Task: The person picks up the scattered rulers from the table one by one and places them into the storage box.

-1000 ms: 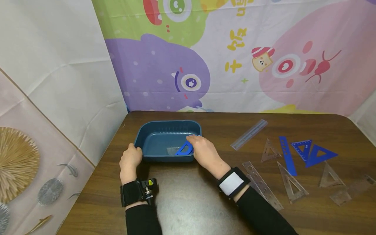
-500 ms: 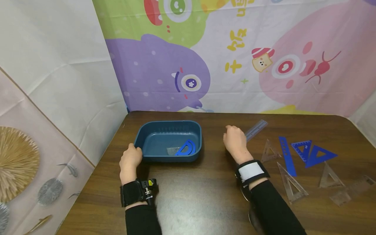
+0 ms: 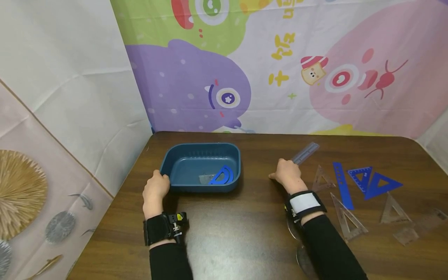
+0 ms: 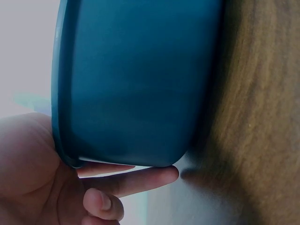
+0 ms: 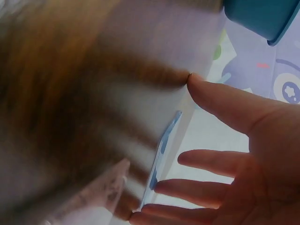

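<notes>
My left hand [image 3: 155, 190] grips the left front corner of a dark teal plastic bin [image 3: 199, 189]; in the left wrist view its fingers lie along the bin's outer wall [image 4: 136, 84]. Inside the bin rest a blue protractor [image 3: 224, 175] and a small clear piece [image 3: 205, 179]. My right hand [image 3: 287, 173] is low over the table right of the bin, fingers spread and holding nothing. Its fingertips are close to a clear ruler [image 3: 306, 152]; in the right wrist view two of them overlap that ruler [image 5: 158, 159], and the thumb tip is at the tabletop.
To the right lie a blue ruler [image 3: 343, 186], two blue set squares [image 3: 360, 175], several clear set squares [image 3: 347, 219] and a faint clear piece [image 3: 406, 235]. A cartoon cloth [image 3: 273, 112] hangs behind the table's back edge.
My right hand has left the blue protractor in the bin and moved right to the clear ruler, dropping lower with its fingers spreading. My left hand has stayed on the bin.
</notes>
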A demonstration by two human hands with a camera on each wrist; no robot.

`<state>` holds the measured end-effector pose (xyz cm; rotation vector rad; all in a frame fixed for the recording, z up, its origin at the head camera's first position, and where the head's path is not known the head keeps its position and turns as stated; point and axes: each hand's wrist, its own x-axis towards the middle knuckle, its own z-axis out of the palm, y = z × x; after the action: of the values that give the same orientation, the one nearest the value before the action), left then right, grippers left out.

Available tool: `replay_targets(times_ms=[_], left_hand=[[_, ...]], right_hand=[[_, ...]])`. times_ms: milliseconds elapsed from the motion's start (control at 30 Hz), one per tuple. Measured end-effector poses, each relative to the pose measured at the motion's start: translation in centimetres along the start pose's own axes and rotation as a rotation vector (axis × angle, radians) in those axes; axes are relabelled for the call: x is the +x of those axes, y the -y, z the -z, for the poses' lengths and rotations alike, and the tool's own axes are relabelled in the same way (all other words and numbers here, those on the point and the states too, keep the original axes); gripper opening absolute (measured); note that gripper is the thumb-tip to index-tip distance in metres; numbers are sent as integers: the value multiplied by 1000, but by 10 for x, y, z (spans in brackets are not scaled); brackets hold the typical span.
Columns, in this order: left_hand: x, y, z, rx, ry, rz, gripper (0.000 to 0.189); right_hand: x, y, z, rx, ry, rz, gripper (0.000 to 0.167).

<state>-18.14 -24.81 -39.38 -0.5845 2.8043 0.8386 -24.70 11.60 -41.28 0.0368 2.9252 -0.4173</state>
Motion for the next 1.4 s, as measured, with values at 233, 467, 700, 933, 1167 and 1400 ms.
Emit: replay_targets(times_ms=[233,467,700,933,1167,1400], left_hand=[[0,0,0,0,1,5,52],[1,0,0,-3,-4,9,52],[1,-2,2,0,-1,7,52],[0,-2,2,-3,14,4,52],[0,-2,1,-5,0,6,52],[0,-1,0,-8,-1,8,52]], right_hand=[[-3,4,1,7,-42,16,42],[-3,5,3,-58,-83,91,34],[-3,6,2,-103,-102,136,32],[-8,6,0,-144,-78,120,30],[-14,6,4,-64,-93,45,27],[-17,6,6,-31,-110,-71,34]])
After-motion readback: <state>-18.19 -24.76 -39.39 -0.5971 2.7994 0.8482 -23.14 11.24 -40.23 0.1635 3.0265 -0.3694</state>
